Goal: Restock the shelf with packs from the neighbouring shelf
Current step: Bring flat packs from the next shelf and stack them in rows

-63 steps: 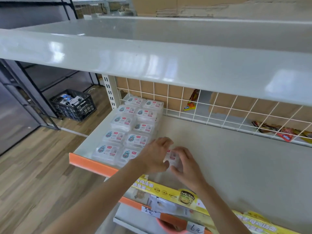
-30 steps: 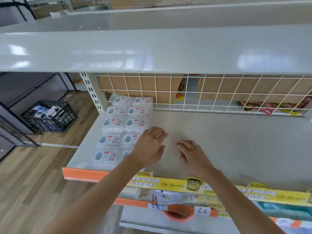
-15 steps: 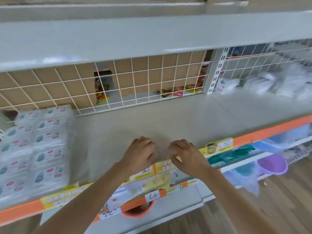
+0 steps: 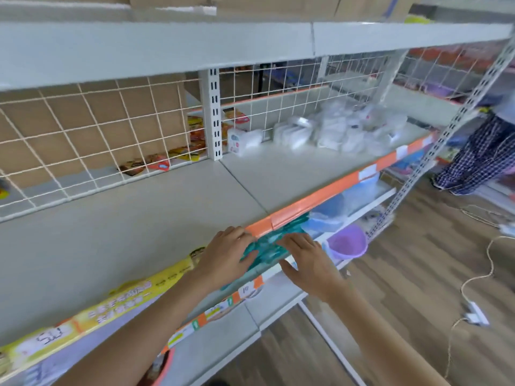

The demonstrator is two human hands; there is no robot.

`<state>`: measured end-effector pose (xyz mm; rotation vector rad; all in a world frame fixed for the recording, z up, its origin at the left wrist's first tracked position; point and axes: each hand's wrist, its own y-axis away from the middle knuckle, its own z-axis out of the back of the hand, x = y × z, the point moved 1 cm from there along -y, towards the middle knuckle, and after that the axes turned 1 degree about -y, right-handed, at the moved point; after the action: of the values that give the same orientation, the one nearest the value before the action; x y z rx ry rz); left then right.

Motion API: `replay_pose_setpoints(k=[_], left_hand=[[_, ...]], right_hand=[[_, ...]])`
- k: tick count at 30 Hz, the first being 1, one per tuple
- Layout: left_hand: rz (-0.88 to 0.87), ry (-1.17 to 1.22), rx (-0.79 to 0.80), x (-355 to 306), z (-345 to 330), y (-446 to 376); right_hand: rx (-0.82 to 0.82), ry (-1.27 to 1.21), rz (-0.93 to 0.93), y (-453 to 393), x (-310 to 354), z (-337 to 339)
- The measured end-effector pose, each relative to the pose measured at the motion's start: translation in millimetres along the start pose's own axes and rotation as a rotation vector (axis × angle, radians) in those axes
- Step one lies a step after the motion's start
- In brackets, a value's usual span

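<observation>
orange shelf edge point(image 4: 328, 193), purple bowl point(image 4: 347, 243), white packs point(image 4: 334, 129), blue checked trousers point(image 4: 479, 160).

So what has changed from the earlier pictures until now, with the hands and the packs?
Two seconds ago both hands were setting a pack down beside the stacked rows. They have let it go and moved right along the shelf edge; the left hand and right hand now hover open and empty. The stacked rows are out of view, and the loose pile of packs on the neighbouring shelf has appeared, untouched.
</observation>
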<state>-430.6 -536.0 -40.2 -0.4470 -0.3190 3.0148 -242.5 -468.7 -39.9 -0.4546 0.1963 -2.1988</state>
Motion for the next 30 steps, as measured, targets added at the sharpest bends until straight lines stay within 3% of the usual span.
replay_pose_setpoints(k=[10, 22, 30], left_hand=[[-0.087, 0.060, 0.023, -23, -36, -122], [0.058, 0.111, 0.013, -8, -60, -281], [0.151, 0.088, 0.040, -1, -70, -311]], right_hand=[[-0.031, -0.049, -0.132, -30, -91, 13], [-0.001, 0.014, -0.169, -135, -232, 31], [0.087, -0.018, -0.085, -202, -280, 11]])
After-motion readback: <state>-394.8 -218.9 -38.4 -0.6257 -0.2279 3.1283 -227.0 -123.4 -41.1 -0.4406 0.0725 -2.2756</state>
